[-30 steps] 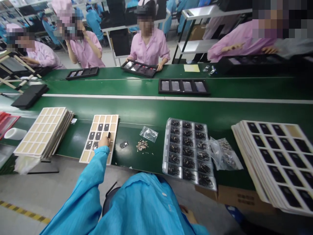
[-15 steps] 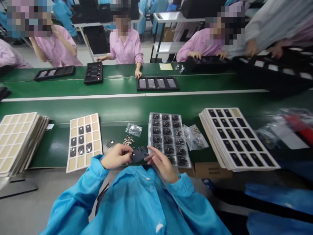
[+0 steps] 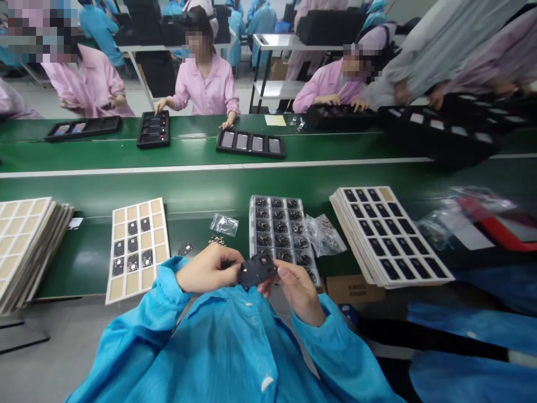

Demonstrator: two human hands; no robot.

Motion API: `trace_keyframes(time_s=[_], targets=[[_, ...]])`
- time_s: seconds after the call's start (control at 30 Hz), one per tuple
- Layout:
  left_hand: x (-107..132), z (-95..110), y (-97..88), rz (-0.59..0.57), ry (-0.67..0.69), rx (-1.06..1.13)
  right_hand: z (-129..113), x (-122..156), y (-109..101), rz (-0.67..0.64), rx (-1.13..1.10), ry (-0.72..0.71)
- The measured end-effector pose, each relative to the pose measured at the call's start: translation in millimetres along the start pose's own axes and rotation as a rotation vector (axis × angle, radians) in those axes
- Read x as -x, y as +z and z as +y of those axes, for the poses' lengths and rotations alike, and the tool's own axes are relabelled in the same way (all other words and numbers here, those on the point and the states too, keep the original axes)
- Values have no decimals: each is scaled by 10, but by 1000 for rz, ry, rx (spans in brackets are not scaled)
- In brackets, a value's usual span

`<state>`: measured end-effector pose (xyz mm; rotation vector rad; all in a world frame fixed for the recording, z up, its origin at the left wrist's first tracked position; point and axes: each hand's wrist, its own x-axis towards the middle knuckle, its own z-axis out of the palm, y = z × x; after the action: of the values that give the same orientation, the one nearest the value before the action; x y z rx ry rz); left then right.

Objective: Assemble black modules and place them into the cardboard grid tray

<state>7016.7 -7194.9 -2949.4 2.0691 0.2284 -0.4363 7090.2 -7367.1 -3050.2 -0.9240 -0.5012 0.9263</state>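
Observation:
Both my hands are raised over the near edge of the green belt, holding a small black perforated plate [image 3: 255, 270] between them. My left hand [image 3: 208, 270] pinches its left side, and my right hand [image 3: 297, 290] supports its right side. To the left lies a beige card tray [image 3: 137, 251] with several black pieces in its cells. A loose black piece [image 3: 185, 249] lies beside it, near a small heap of metal bits [image 3: 217, 240]. My blue sleeves hide the belt's near edge.
A clear plastic tray of black parts [image 3: 279, 235] stands just beyond my hands, beside a plastic bag [image 3: 323, 236]. Stacked card trays lie left [image 3: 25, 252] and right [image 3: 388, 238]. Co-workers in pink sit across the belt with black trays [image 3: 250, 144].
My right hand has left the card tray, and both hands now hold the black plate, raised and turned since the earlier frames. The view has swung, shifting the belt items left.

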Motion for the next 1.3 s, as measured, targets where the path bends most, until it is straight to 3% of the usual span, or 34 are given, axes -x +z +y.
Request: trace_keyframes(time_s=[0.17, 0.37, 0.6, 0.73, 0.8, 1.03, 1.3], targets=[[17, 1, -19, 26, 25, -26, 28, -7, 2, -12, -81, 23], [61, 21, -15, 14, 19, -39, -6, -23, 26, -194, -75, 18], [112, 102, 64, 3, 61, -13, -24, -11, 8, -165, 26, -15], [129, 131, 115, -53, 124, 8, -23, -39, 26, -185, -88, -160], [139, 131, 131, -62, 165, -7, -29, -46, 28, -203, -201, -157], [178, 78, 148, 217, 320, 17, -33, 24, -16, -245, -459, 75], [165, 103, 269, 266, 374, 131, 38, 139, 23, -291, -454, 69]])
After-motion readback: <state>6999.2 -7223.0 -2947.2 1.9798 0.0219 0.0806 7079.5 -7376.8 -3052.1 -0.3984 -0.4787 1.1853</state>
